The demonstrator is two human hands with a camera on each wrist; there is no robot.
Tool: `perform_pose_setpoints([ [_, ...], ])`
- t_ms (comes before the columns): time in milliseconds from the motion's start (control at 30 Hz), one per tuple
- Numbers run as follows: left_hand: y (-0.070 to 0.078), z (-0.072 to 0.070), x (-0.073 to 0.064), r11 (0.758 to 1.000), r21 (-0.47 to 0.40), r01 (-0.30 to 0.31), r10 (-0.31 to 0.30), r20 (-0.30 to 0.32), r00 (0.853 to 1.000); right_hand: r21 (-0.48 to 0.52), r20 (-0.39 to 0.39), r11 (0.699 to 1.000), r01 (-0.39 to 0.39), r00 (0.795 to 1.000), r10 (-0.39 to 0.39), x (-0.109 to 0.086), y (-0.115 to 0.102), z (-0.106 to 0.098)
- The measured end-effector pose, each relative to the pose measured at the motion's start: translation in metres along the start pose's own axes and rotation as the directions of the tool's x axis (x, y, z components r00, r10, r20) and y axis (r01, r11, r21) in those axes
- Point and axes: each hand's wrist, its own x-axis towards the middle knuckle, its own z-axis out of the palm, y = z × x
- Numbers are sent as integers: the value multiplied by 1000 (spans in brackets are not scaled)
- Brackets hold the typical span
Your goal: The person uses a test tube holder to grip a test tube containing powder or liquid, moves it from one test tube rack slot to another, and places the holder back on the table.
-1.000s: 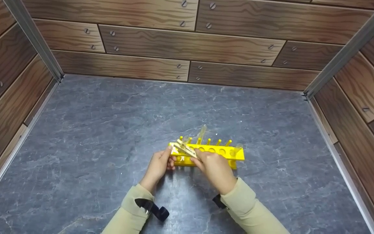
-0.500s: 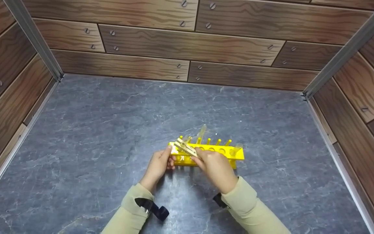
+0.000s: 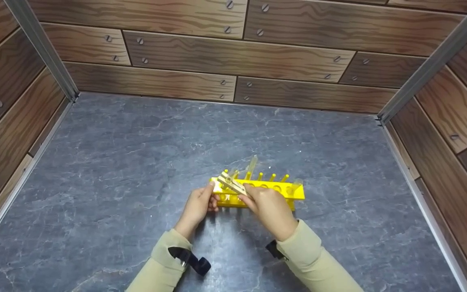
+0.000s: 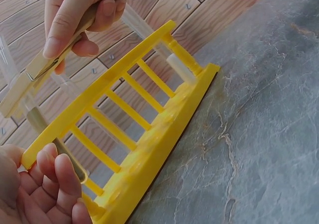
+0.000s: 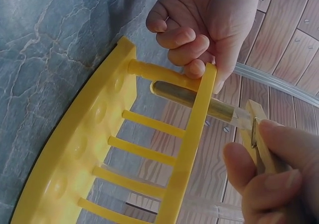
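My left hand [image 3: 195, 207] pinches the left end of a yellow test tube rack [image 4: 164, 149], thumb on the top bar and fingers below it. My right hand [image 3: 270, 209] grips a wooden test tube holder [image 4: 22, 92] with a metal spring. Its prongs are around the upper part of a glass test tube [image 5: 174, 94] filled with brownish-yellow liquid. That tube passes through the rack's end hole, its rounded bottom above the base and close to my left fingers.
Another tube [image 3: 297, 185] with whitish contents stands at the rack's right end. A clear tube [image 3: 253, 164] sits on the rear side, among several yellow pegs [image 3: 273, 177]. Wood-patterned walls [image 3: 237, 56] enclose the grey marbled tabletop [image 3: 136, 142].
The wooden holder's prongs, spread a little wider one second ago, now sit closer together around the tube. Both hands and the rack stay almost in place.
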Motion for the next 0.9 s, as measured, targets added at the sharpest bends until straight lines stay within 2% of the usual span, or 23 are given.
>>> perform_pose_setpoints([
  [100,-1,0,1,1000,-5,6,-6,-3,1000,3,-1,1000,-3,1000,3,0,0,0],
  [233,-2,1,4,999,8,48,-48,-13,999,12,1,1000,-6,1000,6,0,-1,-1],
  [300,2,1,2,998,7,58,-58,-7,998,17,0,1000,-7,1000,7,0,-1,-2],
  [333,7,1,0,998,7,57,-57,-1,998,20,1,1000,-9,1000,9,0,-1,-2],
  [467,7,1,-1,998,8,58,-58,-2,998,23,6,1000,-15,1000,15,0,-2,-3],
  [567,-1,1,4,998,14,58,-58,-10,998,18,4,1000,-20,1000,20,0,-2,-4],
  [900,-1,1,4,998,-6,55,-55,-6,998,14,-6,1000,-13,1000,13,0,-3,-6],
])
